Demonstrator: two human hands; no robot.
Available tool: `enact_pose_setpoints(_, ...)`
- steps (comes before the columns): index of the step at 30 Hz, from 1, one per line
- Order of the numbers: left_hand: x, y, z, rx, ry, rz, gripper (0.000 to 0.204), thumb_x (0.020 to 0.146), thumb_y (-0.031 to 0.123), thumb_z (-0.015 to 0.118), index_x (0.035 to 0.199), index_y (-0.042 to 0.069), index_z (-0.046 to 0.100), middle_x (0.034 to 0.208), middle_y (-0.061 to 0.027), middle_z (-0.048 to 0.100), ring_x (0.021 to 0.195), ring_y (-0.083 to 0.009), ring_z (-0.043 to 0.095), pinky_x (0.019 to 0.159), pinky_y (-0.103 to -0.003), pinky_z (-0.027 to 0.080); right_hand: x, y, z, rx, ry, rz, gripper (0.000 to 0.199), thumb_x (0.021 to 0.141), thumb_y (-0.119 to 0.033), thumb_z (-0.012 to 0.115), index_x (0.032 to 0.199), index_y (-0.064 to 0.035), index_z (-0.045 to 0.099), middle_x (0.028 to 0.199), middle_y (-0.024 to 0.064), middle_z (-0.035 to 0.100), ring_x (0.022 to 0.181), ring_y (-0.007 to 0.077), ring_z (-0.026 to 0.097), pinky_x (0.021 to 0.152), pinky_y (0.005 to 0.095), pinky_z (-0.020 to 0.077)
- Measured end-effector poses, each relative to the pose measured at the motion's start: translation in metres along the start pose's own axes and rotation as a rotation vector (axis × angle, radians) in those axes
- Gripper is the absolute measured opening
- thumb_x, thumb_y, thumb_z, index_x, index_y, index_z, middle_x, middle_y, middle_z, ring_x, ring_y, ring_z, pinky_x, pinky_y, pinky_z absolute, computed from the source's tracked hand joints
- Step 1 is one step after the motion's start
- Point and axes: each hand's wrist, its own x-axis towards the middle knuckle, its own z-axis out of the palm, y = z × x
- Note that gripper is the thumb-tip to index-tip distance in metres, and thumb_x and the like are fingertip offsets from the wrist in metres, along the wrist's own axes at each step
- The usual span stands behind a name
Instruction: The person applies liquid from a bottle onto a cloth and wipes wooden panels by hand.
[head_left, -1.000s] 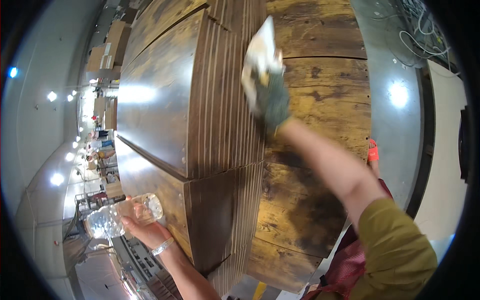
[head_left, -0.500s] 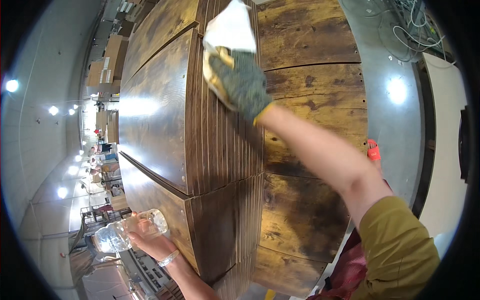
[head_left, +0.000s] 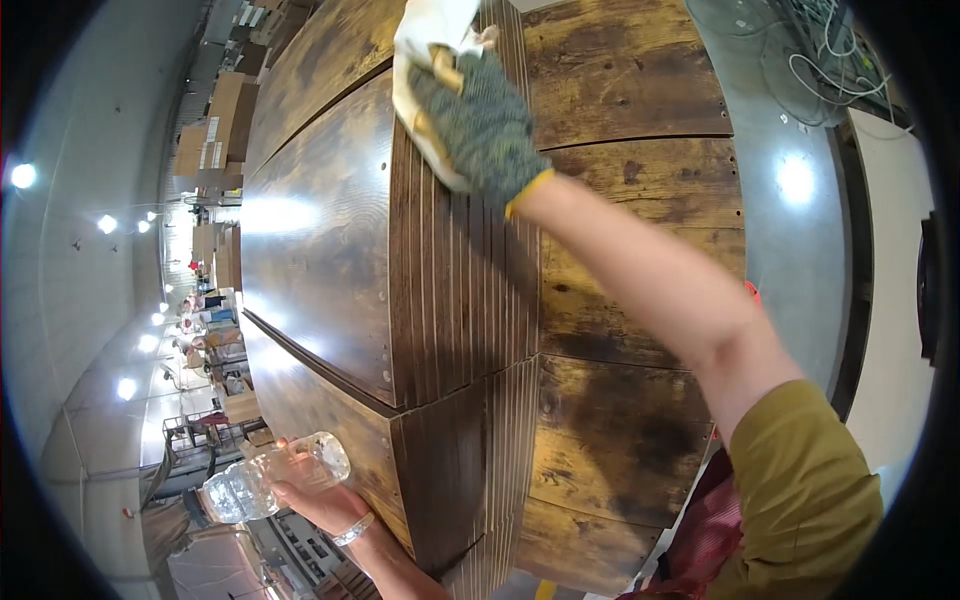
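My right hand, in a grey-green knit glove with a yellow cuff, is closed on a white cloth. It presses the cloth against the layered edges of a stack of dark brown wooden boards, toward the far end. Part of the cloth lies hidden under the glove. At the lower left, my bare left hand grips a clear plastic bottle, tilted on its side next to the nearer stack's top board. A clear band circles the left wrist.
More brown boards with small holes along their rim lie to the right. Coiled white cables sit at the far right above grey floor. Cardboard boxes and people at work show in the background left.
My right hand has slid farther away along the board edges with the cloth. My left hand keeps its hold on the bottle, and the whole view has shifted slightly.
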Motion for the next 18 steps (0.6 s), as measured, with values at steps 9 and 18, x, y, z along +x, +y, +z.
enact_pose_setpoints(9,0.003,0.001,-0.011,0.014,0.065,-0.017,0.055,0.088,0.047,0.041,0.124,0.005,0.041,0.119,-0.0108,0.05,0.107,-0.021,0.047,0.092,-0.034,0.038,-0.134,0.028,0.005,-0.072,-0.088,-0.584,0.022,0.083,-0.015,0.049,0.103,-0.0049,0.048,0.092,0.0065,0.056,0.083,0.0177,0.056,0.078,0.0303,0.0461)
enact_pose_setpoints(18,0.0,0.004,-0.002,-0.054,0.095,-0.051,0.053,0.088,0.046,0.043,0.127,0.011,0.038,0.123,-0.0129,0.047,0.107,-0.021,0.047,0.092,-0.034,0.038,-0.23,0.005,0.016,0.519,-0.241,0.0,0.03,0.084,-0.028,0.054,0.102,-0.0046,0.053,0.099,0.0072,0.057,0.091,0.0152,0.055,0.08,0.0327,0.0461)
